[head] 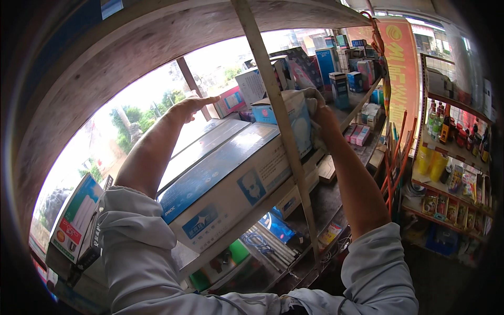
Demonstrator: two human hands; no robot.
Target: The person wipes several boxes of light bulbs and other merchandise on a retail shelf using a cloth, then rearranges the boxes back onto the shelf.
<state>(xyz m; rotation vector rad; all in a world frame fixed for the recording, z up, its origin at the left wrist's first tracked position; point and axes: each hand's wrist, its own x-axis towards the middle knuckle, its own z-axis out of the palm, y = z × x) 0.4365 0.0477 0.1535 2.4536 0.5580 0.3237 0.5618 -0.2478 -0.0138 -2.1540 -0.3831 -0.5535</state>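
My left hand (193, 104) reaches over the far side of the shelf with nothing in it. Its fingertips are beside a pink and blue carton (230, 100); I cannot tell if they touch it. In my right hand (326, 117) is a bunched greyish cloth (314, 100), against the right side of a blue and white light-bulb carton (296, 112). That carton stands at the right end of long white and blue cardboard boxes (236, 189), partly behind a metal upright. Part of the cloth is hidden behind my hand.
A metal shelf upright (271, 84) crosses in front of the boxes. Small cartons (340, 88) line the shelf to the right. Below lie metal tubes (271, 246) and coiled wire. Orange-red poles (399, 165) lean near a bottle rack (453, 130). An upper shelf board (169, 33) hangs overhead.
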